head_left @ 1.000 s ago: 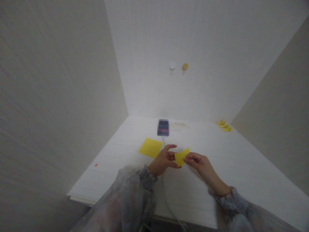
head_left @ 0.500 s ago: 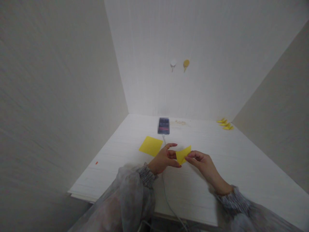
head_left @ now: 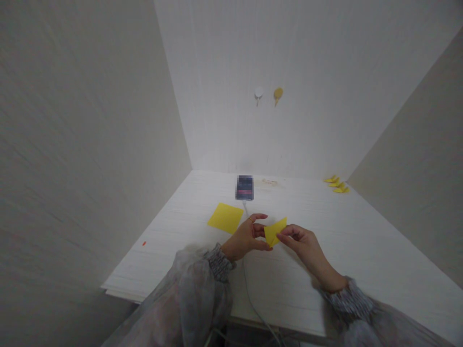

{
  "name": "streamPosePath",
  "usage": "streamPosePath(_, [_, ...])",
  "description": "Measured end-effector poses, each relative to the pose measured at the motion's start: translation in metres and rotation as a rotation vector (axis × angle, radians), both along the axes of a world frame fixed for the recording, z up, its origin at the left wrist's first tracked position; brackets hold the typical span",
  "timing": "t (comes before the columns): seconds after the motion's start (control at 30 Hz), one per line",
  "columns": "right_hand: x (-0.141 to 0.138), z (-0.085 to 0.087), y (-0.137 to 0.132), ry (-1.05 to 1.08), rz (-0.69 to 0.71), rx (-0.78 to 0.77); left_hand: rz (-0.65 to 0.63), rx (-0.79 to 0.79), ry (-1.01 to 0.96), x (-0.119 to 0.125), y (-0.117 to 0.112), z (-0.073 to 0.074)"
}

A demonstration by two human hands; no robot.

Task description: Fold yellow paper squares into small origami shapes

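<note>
A small folded sheet of yellow paper [head_left: 274, 232] is held up over the table between my two hands. My right hand [head_left: 302, 241] pinches its right side between thumb and fingers. My left hand [head_left: 248, 237] grips it from the left, the thumb at its lower corner and some fingers partly hidden behind it; the index finger is stretched out above. A flat yellow square sheet of paper [head_left: 226, 218] lies on the table just beyond my left hand.
Ahead lies a phone [head_left: 245, 187] with a white cable [head_left: 249, 289] running toward me. Several folded yellow paper pieces [head_left: 337, 184] sit at the far right corner. A small orange bit [head_left: 143, 243] is on the left. Two hooks [head_left: 278, 94] hang on the back wall [head_left: 231, 130]; side walls flank the table.
Both hands keep hold of the folded paper, which has shifted only very slightly. The view itself has moved a little; everything else stays in place.
</note>
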State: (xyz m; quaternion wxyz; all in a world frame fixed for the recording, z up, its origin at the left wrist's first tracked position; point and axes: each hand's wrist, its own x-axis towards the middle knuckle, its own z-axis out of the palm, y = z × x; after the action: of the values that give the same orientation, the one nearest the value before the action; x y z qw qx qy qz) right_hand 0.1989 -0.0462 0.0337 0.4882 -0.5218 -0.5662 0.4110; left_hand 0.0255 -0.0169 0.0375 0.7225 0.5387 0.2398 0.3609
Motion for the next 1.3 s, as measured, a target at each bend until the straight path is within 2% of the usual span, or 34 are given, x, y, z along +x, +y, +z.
streamPosePath(0.37, [-0.001,-0.001,-0.001,0.002,-0.014,0.035,0.010,0.065,0.024,0.001,0.001,-0.004])
streamPosePath(0.63, [-0.002,-0.002,0.000,-0.028,-0.013,0.058,0.022,-0.041,0.023,0.001,-0.004,0.003])
streamPosePath(0.97, [-0.005,-0.003,0.000,-0.076,-0.012,0.080,0.045,-0.017,0.104,0.001,0.000,-0.006])
streamPosePath(1.3, [-0.006,-0.006,0.001,-0.093,0.003,0.080,0.050,-0.118,0.075,0.001,0.000,-0.009])
